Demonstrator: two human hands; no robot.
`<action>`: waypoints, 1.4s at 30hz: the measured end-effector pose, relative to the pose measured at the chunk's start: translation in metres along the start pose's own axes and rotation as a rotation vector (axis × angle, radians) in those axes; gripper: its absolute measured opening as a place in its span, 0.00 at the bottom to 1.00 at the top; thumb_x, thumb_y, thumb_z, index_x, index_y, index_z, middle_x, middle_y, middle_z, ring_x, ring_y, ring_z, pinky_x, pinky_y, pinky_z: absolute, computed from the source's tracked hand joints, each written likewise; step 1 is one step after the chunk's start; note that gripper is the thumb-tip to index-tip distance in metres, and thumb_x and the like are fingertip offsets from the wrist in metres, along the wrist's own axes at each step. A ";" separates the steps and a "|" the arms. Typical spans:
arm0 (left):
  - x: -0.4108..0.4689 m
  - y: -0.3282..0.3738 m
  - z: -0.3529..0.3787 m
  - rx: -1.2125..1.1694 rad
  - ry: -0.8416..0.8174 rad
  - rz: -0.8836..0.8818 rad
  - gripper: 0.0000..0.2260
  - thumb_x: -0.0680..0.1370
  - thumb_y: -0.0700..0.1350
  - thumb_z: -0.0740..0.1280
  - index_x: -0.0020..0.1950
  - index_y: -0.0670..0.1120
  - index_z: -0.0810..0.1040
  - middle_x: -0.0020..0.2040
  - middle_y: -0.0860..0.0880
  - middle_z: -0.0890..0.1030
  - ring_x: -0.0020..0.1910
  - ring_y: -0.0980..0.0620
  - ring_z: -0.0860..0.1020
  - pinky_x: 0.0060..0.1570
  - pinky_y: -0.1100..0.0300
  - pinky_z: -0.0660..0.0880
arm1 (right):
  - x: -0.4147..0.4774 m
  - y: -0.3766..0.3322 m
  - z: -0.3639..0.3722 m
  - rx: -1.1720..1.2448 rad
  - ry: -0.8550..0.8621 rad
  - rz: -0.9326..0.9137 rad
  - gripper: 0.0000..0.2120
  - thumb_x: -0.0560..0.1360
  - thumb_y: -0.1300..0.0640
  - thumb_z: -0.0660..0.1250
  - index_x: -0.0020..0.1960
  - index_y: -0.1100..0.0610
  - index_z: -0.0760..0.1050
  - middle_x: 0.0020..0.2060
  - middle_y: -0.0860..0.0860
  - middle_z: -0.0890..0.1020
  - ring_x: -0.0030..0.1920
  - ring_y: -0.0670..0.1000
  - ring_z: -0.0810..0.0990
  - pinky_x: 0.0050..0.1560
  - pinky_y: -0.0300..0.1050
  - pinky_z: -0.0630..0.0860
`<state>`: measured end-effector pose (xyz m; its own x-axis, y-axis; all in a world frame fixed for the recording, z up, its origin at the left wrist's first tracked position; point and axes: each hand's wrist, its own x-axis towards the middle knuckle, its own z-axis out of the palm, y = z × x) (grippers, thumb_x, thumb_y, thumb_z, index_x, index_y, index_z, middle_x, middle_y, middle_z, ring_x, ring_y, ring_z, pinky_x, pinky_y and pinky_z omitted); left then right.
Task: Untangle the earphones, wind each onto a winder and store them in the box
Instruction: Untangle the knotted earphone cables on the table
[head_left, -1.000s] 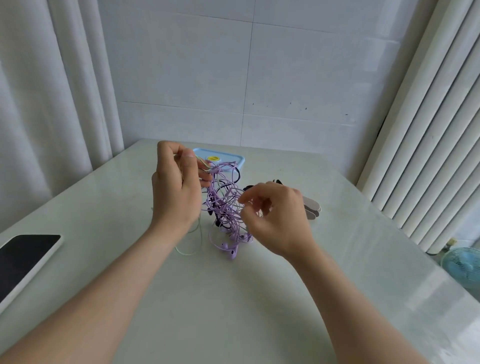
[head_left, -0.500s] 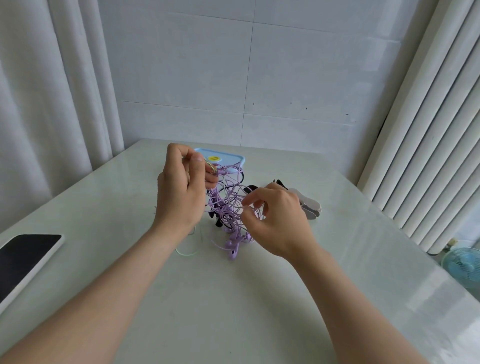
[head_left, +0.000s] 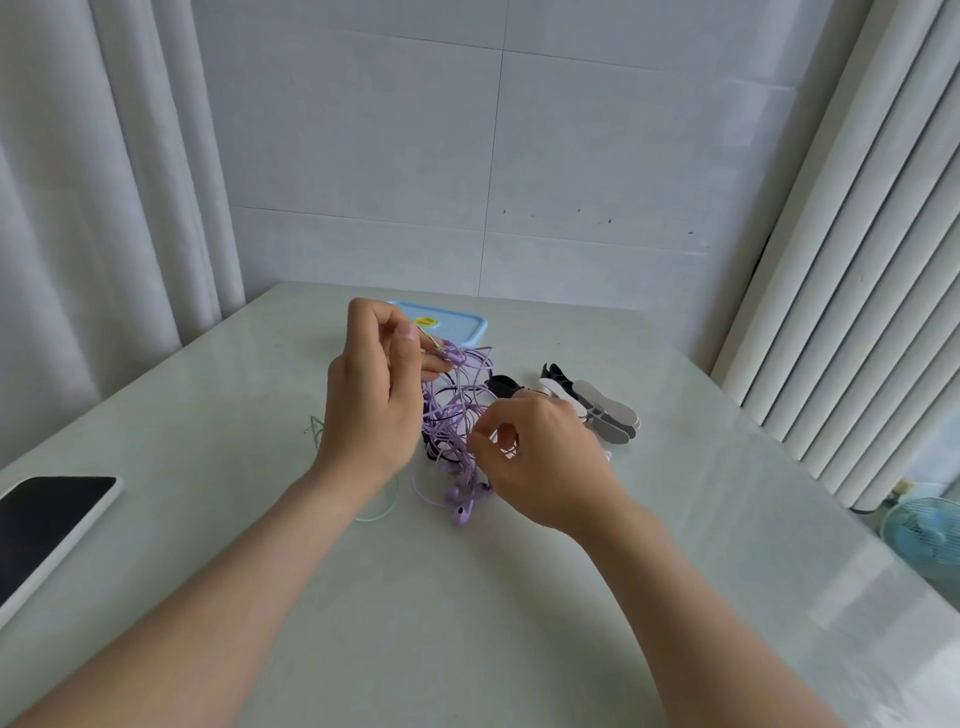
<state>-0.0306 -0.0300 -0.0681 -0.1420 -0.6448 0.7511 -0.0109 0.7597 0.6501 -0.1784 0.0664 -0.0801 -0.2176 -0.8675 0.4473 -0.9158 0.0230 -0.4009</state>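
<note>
A tangle of earphone cords (head_left: 457, 415), mostly purple with black and pale strands, hangs above the table. My left hand (head_left: 371, 389) pinches the top of the tangle and holds it up. My right hand (head_left: 540, 457) pinches strands low on the right side of the bundle. Purple earbuds (head_left: 461, 501) dangle onto the tabletop. A pale green cord (head_left: 379, 512) trails on the table under my left wrist. Behind the hands sits the light blue box (head_left: 460, 325) with a yellow sticker on its lid. Black and white winders (head_left: 597, 408) lie to the right.
A phone (head_left: 47, 525) with a dark screen lies at the table's left edge. White curtains hang at left and right, with a tiled wall behind. A small blue fan (head_left: 922, 540) stands on the floor past the table's right edge.
My left hand has lifted the top of the tangle a little higher. My right hand has slid lower and to the right along the cords.
</note>
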 end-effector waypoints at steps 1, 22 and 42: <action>0.000 -0.001 -0.001 0.023 0.017 0.012 0.06 0.88 0.44 0.56 0.56 0.41 0.66 0.47 0.46 0.83 0.44 0.53 0.87 0.46 0.45 0.84 | 0.000 0.000 0.001 0.004 -0.004 -0.004 0.06 0.78 0.50 0.67 0.46 0.47 0.83 0.39 0.42 0.78 0.44 0.45 0.76 0.42 0.48 0.78; 0.009 -0.023 -0.010 0.198 0.209 -0.114 0.03 0.87 0.40 0.53 0.55 0.45 0.65 0.47 0.48 0.80 0.39 0.61 0.85 0.45 0.51 0.82 | 0.003 0.001 0.000 0.047 -0.075 0.037 0.11 0.77 0.57 0.65 0.51 0.47 0.84 0.30 0.41 0.78 0.42 0.49 0.80 0.44 0.51 0.81; -0.007 -0.023 -0.002 0.564 -0.429 0.134 0.09 0.83 0.49 0.67 0.63 0.53 0.80 0.54 0.56 0.76 0.46 0.47 0.79 0.46 0.47 0.79 | 0.001 0.004 -0.005 0.540 0.020 0.305 0.24 0.71 0.70 0.64 0.61 0.48 0.74 0.40 0.48 0.87 0.44 0.50 0.84 0.35 0.37 0.76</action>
<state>-0.0274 -0.0432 -0.0879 -0.5531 -0.5412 0.6334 -0.4589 0.8325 0.3105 -0.1845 0.0675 -0.0774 -0.4538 -0.8520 0.2611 -0.5125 0.0099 -0.8586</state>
